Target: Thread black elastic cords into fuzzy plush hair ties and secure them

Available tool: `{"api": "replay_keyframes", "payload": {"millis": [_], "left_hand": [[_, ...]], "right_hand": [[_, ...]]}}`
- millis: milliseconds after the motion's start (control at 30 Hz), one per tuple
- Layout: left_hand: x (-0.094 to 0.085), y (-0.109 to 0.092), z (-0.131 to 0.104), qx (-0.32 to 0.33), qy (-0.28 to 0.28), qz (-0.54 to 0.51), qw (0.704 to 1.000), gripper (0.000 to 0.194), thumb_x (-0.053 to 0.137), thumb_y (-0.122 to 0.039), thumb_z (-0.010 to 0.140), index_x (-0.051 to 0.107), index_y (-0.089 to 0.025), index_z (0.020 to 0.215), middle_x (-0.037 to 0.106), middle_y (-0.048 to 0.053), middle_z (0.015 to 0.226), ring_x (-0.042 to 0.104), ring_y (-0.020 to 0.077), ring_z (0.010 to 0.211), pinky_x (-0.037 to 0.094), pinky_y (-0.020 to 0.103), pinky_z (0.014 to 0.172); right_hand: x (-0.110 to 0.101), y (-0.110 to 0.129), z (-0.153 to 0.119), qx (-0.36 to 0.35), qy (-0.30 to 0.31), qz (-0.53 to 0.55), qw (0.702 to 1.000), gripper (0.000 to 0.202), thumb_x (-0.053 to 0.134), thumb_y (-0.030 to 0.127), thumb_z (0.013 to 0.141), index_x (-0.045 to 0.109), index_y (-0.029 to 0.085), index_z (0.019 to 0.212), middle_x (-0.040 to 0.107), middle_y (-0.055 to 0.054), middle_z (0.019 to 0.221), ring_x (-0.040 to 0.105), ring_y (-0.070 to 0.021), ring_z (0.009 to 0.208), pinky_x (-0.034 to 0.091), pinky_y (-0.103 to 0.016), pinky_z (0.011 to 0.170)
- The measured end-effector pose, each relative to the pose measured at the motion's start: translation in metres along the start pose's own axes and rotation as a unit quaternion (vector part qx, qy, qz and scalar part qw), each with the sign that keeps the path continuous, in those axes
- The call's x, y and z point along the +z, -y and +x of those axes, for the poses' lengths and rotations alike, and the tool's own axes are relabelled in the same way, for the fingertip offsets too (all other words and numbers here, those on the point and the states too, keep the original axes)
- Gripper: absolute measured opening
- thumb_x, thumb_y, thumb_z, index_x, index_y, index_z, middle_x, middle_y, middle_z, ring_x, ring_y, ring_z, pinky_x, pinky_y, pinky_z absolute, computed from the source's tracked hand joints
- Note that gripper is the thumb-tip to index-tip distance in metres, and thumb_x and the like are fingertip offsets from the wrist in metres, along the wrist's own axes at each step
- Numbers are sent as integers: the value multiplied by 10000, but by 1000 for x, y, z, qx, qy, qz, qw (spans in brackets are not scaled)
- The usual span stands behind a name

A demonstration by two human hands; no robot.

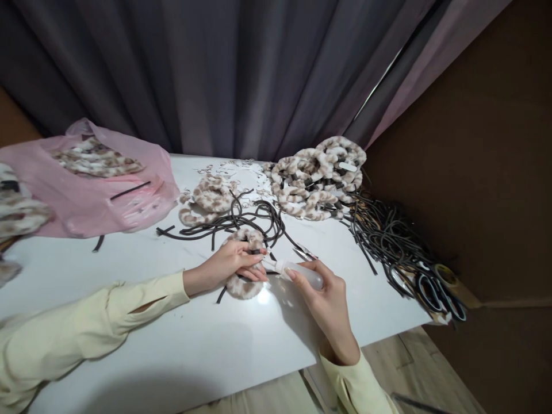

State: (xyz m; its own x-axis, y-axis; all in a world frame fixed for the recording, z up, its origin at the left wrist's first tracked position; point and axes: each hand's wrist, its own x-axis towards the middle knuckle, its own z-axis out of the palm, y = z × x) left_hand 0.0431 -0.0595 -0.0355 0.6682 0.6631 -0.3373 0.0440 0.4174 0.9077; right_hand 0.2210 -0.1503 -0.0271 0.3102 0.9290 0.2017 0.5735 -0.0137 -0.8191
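Left hand (228, 263): the fingers are pinching the spotted furry ring (244, 288).
Right hand (325, 296): the fingers are wrapped around the translucent bottle (309, 278), whose nozzle points to the ring.
Ring position: over the white counter (194, 333), near the dark cords (248, 217).

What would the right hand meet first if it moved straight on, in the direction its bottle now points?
With the translucent bottle leading, the right hand would probably meet the left hand or the fluffy spotted ring it holds; depth is unclear, so I cannot tell which comes first.
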Motion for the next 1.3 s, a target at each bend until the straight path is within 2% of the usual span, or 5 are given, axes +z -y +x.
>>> {"api": "replay_keyframes", "payload": {"millis": [300,533,767,1000,1300], "left_hand": [[0,-1,-1,3,-5,-9,1000,426,701,-415,675,569,-102,932,680,110,745,688,234,709,532,295,665],[0,-2,-1,-13,-13,-5,1000,437,698,-390,685,550,-91,966,686,108,743,693,240,727,534,294,679],[-1,1,0,1,-6,-6,1000,466,687,-394,696,539,-80,1007,682,102,743,690,228,714,533,293,673],[-1,0,0,-6,-12,-4,1000,467,693,-395,693,537,-78,998,683,114,744,692,240,727,534,291,672],[-1,1,0,-2,-7,0,1000,445,677,-379,709,541,-80,1010,678,104,755,691,233,727,532,289,673]], "right_hand": [[0,1,0,12,-1,-2,1000,305,637,467,716,605,170,659,603,3,560,518,-134,504,379,-228,463],[1,3,0,-9,-5,-14,1000,308,625,468,726,615,167,665,622,-5,597,528,-137,527,389,-227,474],[1,0,0,1,-13,-15,1000,313,626,474,723,607,169,652,604,2,552,520,-136,503,389,-229,466],[2,1,0,-27,-13,-21,999,288,631,450,731,618,169,666,640,-9,613,542,-136,537,409,-228,502],[2,2,0,-11,-19,-29,999,310,621,469,723,609,169,645,612,-2,561,522,-134,505,387,-227,461]]}}
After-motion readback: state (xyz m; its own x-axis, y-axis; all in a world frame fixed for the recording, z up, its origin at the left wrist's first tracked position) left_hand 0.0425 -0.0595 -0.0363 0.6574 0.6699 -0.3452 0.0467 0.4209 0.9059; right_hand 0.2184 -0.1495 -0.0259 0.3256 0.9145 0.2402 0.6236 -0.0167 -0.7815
